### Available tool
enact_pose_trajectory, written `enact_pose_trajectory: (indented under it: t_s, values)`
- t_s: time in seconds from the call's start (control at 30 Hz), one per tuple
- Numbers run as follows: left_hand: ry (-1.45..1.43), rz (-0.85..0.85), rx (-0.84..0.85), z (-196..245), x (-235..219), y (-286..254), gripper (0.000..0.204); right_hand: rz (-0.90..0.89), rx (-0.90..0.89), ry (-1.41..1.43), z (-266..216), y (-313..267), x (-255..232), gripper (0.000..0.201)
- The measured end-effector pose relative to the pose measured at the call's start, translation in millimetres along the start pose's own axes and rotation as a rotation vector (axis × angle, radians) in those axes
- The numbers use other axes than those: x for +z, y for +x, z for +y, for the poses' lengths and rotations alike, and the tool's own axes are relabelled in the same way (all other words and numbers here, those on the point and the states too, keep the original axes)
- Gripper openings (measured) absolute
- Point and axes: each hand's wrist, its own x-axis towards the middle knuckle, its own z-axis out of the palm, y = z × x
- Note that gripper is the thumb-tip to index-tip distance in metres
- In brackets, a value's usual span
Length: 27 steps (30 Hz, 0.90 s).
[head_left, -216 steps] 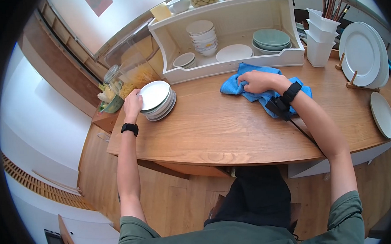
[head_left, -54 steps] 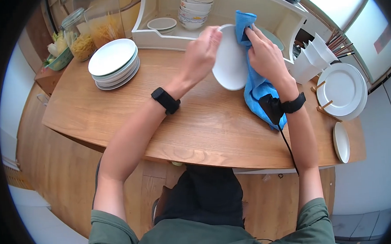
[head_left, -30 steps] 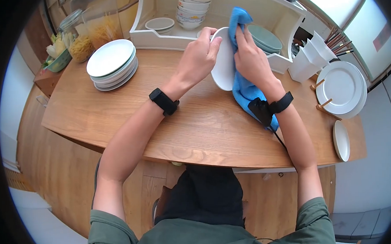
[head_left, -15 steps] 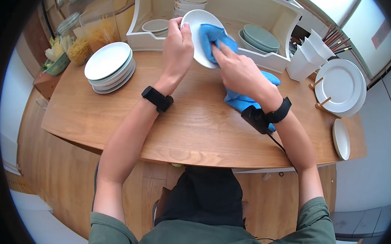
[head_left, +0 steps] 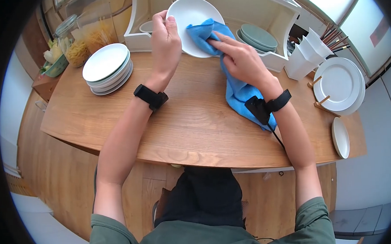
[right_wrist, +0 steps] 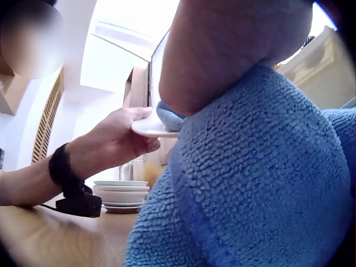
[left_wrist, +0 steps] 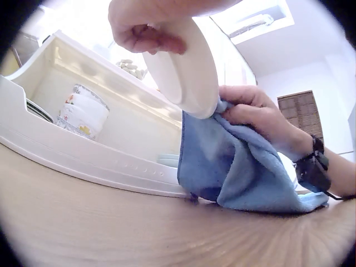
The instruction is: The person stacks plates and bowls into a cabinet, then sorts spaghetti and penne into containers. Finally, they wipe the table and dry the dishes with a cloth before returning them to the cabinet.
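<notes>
My left hand [head_left: 166,46] grips a white plate [head_left: 189,12] by its left rim, with the thumb over the upper face. The plate is held up above the table, tilted, in front of the shelf. A blue cloth [head_left: 243,95] is bunched in my right hand [head_left: 244,61], whose fingers press it onto the plate's face near the lower right. From the left wrist view, the plate's underside [left_wrist: 183,72] shows, and the cloth hangs from the right hand down to the tabletop. The right wrist view is mostly filled by the cloth [right_wrist: 261,172].
A stack of plates [head_left: 106,62] stands on the table at left, near a pasta jar [head_left: 77,52]. Behind is a white shelf [head_left: 131,42] with green dishes [head_left: 259,37]. To the right are white containers [head_left: 308,57], racked plates [head_left: 337,86] and an oval dish [head_left: 340,137].
Earliest, my left hand was at the plate stack and the right on the cloth on the table. Since then the plate is lifted; lately it shifted up-left and the cloth moved from its edge onto its face.
</notes>
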Motion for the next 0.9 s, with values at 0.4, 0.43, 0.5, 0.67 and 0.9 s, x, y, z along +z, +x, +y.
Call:
enact_pose_trajectory:
  t_s: [0.4, 0.43, 0.5, 0.67, 0.9]
  values:
    - [0.167, -0.428, 0.019, 9, 13, -27, 0.029, 0.055, 0.202, -0.102, -1, 3, -2, 0.056]
    - [0.167, -0.429, 0.016, 7, 13, -28, 0.029, 0.061, 0.147, -0.068, -6, 4, -2, 0.058]
    - [0.114, -0.494, 0.028, 5, 14, -29, 0.028, 0.094, 0.073, -0.080, -14, 7, 0, 0.056]
    - [0.084, -0.508, 0.100, 10, 15, -31, 0.026, 0.147, -0.009, -0.029, -28, 11, -9, 0.049]
    - [0.166, -0.443, 0.238, 18, 12, -31, 0.026, 0.167, 0.217, -0.191, 2, 11, -33, 0.022]
